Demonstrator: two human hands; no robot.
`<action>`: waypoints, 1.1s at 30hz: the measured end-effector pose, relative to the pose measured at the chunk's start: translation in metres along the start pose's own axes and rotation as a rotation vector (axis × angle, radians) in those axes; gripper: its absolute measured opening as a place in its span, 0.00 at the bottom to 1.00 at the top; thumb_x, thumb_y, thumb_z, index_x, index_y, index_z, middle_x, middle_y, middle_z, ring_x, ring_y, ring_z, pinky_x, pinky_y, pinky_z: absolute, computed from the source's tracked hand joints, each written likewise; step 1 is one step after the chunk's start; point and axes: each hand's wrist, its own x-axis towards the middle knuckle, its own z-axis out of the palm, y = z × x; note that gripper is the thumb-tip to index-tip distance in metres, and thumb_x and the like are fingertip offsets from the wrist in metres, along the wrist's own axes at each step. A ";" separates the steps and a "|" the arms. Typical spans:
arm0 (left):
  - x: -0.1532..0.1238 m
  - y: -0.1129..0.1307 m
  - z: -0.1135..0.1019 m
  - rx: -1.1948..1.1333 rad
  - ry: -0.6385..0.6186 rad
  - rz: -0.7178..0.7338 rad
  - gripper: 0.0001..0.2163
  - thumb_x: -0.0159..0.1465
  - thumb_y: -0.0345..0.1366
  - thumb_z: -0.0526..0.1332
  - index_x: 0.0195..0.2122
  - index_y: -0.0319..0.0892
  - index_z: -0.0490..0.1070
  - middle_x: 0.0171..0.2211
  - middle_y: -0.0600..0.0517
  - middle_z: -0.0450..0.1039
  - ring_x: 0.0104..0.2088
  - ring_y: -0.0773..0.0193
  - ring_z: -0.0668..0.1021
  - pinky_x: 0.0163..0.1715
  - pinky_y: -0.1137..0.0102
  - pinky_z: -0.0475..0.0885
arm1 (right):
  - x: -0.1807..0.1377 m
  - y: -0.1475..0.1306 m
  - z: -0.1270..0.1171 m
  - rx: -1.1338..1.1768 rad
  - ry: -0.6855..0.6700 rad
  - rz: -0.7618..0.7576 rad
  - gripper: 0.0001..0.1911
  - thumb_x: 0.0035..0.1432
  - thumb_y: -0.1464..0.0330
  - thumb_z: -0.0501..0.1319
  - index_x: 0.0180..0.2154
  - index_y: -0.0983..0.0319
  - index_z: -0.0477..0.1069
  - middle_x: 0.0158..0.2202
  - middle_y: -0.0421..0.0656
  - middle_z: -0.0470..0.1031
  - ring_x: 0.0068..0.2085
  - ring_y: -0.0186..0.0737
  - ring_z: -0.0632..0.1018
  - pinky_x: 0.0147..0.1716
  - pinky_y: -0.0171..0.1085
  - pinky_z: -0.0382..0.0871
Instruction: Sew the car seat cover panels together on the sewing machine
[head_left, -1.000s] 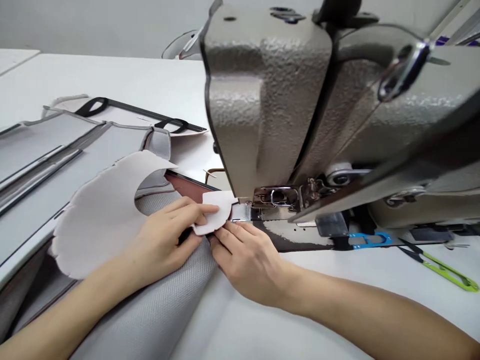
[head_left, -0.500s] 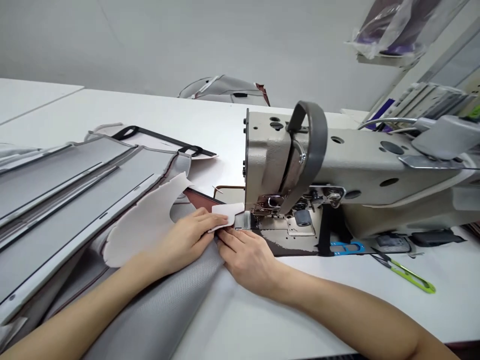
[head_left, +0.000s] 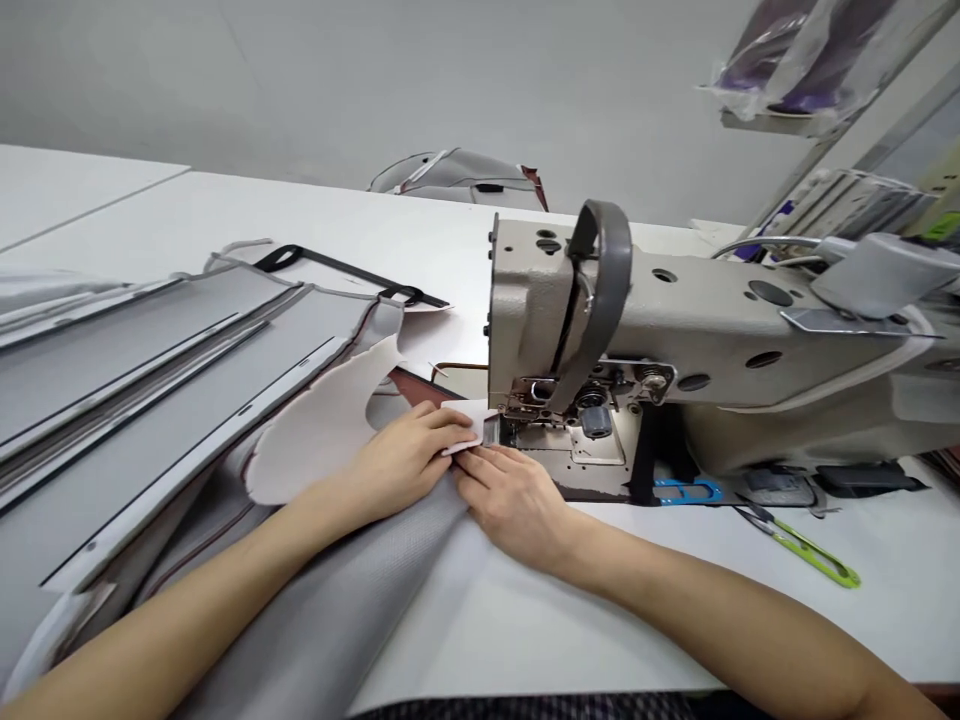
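Observation:
A large sewn cover of grey fabric (head_left: 375, 590) with pale foam backing spreads from the left up to the sewing machine (head_left: 559, 320). My left hand (head_left: 412, 445) is closed on the cover's edge, its fingers over a small whitish flap (head_left: 469, 412) at the machine's presser foot. Close beside it, my right hand (head_left: 510, 500) has its fingers bent and pressed on the same edge, just in front of the foot. Their tips are partly hidden. A reddish-brown strip (head_left: 420, 388) shows behind my left hand. The needle is hidden from view.
Green-handled thread snips (head_left: 810, 555) lie on the white table (head_left: 720, 590) at the right, close to a blue plastic piece (head_left: 690, 490) by the machine bed. Another grey sewn piece (head_left: 472, 175) sits at the table's far edge. Plastic-wrapped items (head_left: 799, 60) are at upper right.
Both hands and the cover have shifted slightly right, bringing the whitish flap closer in under the machine head. The view has also moved a little. Both hands keep their hold.

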 end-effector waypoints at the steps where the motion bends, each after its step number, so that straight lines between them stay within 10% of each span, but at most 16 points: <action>1: 0.003 0.004 0.001 -0.001 -0.003 -0.001 0.19 0.67 0.28 0.49 0.52 0.44 0.77 0.54 0.48 0.73 0.50 0.56 0.73 0.55 0.59 0.70 | -0.004 0.003 -0.002 0.006 0.000 -0.005 0.15 0.67 0.77 0.52 0.50 0.70 0.73 0.52 0.53 0.76 0.55 0.44 0.75 0.58 0.43 0.71; 13: 0.025 0.047 0.009 -0.043 0.011 0.001 0.18 0.65 0.23 0.50 0.45 0.41 0.78 0.47 0.49 0.78 0.48 0.59 0.76 0.54 0.63 0.65 | -0.037 0.020 -0.019 -0.010 0.070 0.016 0.14 0.65 0.77 0.55 0.48 0.65 0.75 0.53 0.48 0.77 0.51 0.44 0.79 0.54 0.45 0.74; 33: 0.035 0.045 0.007 -0.055 -0.011 -0.046 0.18 0.63 0.22 0.51 0.43 0.41 0.79 0.45 0.51 0.79 0.46 0.60 0.76 0.52 0.66 0.68 | -0.033 0.018 -0.015 -0.020 0.080 0.018 0.12 0.66 0.75 0.57 0.47 0.69 0.75 0.52 0.52 0.77 0.52 0.46 0.77 0.54 0.42 0.74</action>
